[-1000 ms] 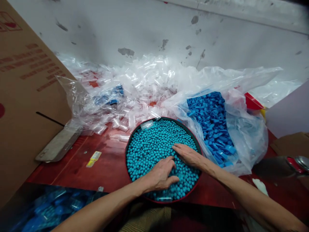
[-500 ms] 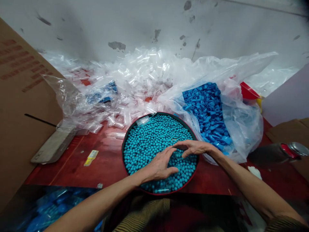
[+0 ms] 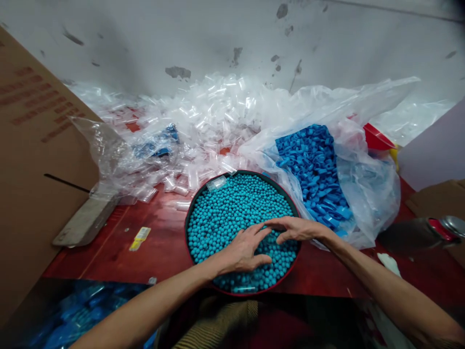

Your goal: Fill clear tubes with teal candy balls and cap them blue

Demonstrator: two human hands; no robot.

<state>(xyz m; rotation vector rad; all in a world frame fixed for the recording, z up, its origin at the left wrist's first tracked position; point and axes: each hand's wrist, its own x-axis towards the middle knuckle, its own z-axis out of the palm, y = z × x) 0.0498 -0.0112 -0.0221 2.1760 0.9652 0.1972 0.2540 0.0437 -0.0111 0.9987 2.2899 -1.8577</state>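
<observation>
- Centrally, in the lower middle of the frame, the left hand (image 3: pixel 241 253) and the right hand (image 3: pixel 296 228) meet at the fingers above turquoise beads (image 3: pixel 225 218).
- Change: relative to the earliest view, the right hand is arched and drawn in to the left hand instead of lying apart from it; the two most recent views nearly match. Judged from this, the handling centres on one spot among the beads.
- Left hand: palm down, fingers extended, thumb well away from them. It lies over the beads, with no object visible in its grasp.
- Right hand: fingers reach across to the left hand's fingertips, thumb lowered and apart from them. Whether a small piece lies beneath the fingers cannot be told.
- Beads: they fill a round basin (image 3: pixel 285 190) on the red table (image 3: pixel 163 247). One clear tube (image 3: pixel 217 183) lies at the basin's upper left edge; a clear piece (image 3: pixel 244 289) lies at its bottom edge.
- Surroundings: a heap of clear tubes (image 3: pixel 221 104) occupies the upper middle; blue parts (image 3: pixel 316 169) lie in an open plastic bag (image 3: pixel 370 194) right of centre.
</observation>
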